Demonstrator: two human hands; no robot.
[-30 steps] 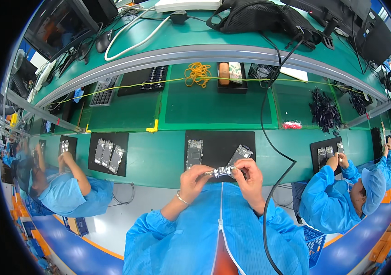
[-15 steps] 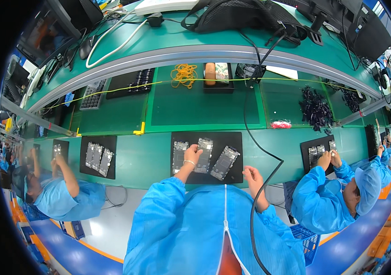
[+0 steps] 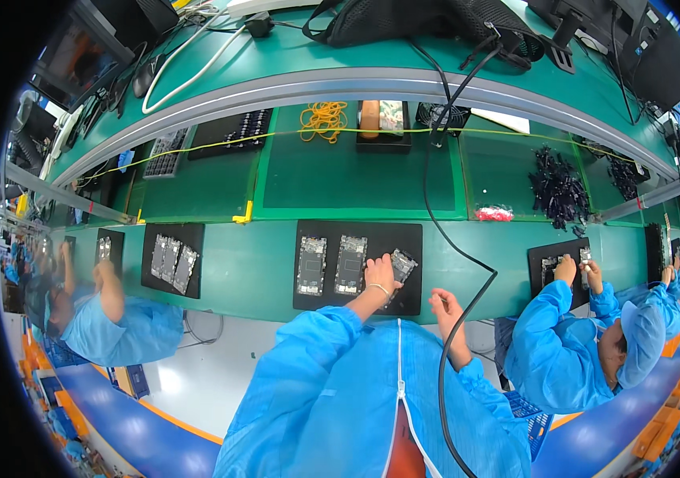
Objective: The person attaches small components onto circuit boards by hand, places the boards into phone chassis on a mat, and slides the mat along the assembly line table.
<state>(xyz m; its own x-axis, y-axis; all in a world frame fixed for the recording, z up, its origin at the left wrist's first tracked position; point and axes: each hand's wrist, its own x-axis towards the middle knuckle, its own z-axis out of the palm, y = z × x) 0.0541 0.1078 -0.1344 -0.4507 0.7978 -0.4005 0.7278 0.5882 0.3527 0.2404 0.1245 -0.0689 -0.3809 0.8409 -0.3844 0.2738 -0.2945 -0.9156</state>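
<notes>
A black mat [image 3: 300,301] lies in front of me with three phone frames on it, their circuit boards showing. The left phone frame [image 3: 311,265] and the middle phone frame [image 3: 351,264] lie upright, side by side. At the right, the tilted phone frame [image 3: 404,263] is partly covered by my left hand [image 3: 380,274], whose fingers close on its left edge. My right hand [image 3: 448,312] hangs just right of the mat by the table edge. Its fingers are curled, with thumb and forefinger together; what they hold, if anything, is too small to make out.
A black cable [image 3: 467,265] hangs across the view near my right hand. Behind the mat are yellow bands [image 3: 324,121], a black box [image 3: 384,146], a red-and-white pile [image 3: 494,213] and dark strips [image 3: 556,187]. Co-workers [image 3: 607,338] sit on both sides.
My left hand has moved right, from the middle phone frame to the tilted one, leaving the middle one straight on the mat. My right hand has stayed near the same place.
</notes>
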